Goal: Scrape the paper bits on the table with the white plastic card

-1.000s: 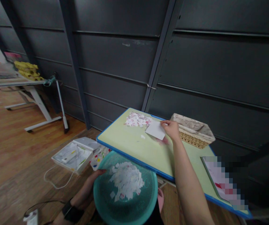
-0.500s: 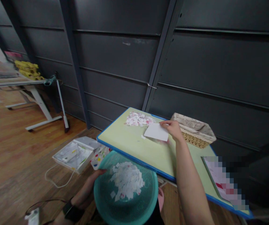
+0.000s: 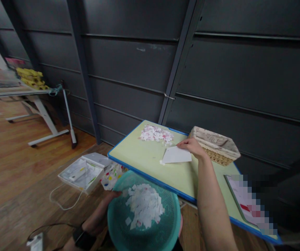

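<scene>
A pale green tabletop with a blue rim (image 3: 139, 158) carries a cloth-lined wicker basket (image 3: 215, 146) and a heap of small white-and-pink paper scraps (image 3: 154, 133) at its far side. Below its near edge, the left hand (image 3: 113, 196) grips the rim of a round teal plastic mesh bowl (image 3: 169, 230) loaded with white paper bits (image 3: 144, 205). The right hand (image 3: 193, 146) pinches a corner of a white rectangular card (image 3: 177, 156), which is tilted with its lower edge on the table just in front of the scrap heap.

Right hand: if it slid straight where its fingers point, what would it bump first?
Probably the pile of paper scraps, just beyond the white card the right hand holds; depth is hard to judge.
</scene>
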Tool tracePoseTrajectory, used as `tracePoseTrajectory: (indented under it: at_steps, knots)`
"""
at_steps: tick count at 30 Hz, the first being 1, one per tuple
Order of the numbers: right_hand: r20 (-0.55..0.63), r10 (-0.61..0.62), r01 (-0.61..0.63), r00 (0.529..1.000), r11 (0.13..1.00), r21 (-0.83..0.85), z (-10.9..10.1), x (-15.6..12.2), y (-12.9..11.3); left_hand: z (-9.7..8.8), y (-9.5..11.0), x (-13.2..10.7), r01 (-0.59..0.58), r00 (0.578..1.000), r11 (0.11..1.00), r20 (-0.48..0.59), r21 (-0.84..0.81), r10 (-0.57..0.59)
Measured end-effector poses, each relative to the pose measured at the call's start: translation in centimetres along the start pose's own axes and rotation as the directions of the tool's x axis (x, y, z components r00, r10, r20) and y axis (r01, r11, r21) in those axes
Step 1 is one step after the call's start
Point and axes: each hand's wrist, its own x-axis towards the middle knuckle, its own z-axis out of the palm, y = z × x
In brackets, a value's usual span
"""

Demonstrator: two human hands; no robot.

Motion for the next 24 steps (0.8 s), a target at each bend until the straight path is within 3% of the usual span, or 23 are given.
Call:
tracePoseTrajectory:
  at_steps: [6, 13, 24]
  knots:
    - [0.233, -0.011, -0.009, 0.972, 0.997, 0.083, 1.1, -1.1, -2.0, 0.3, -0.7, 0.1, 0.045, 0.998, 0.998, 0.04, -0.034, -0.043]
    - [0.18, 0.057, -0.094, 0.982, 0.974, 0.205, 0.6, -1.4, -2.0, 0.9, -0.5, -0.2, 0.051, 0.998, 0.996, 0.046, -0.072, -0.048]
    - [0.341, 0.01, -0.058, 0.94, 0.99, 0.131, 3.1, -1.0, -2.6, 0.3, -0.2, -0.2, 0.011, 1.0, 0.998, 0.004, -0.057, -0.01]
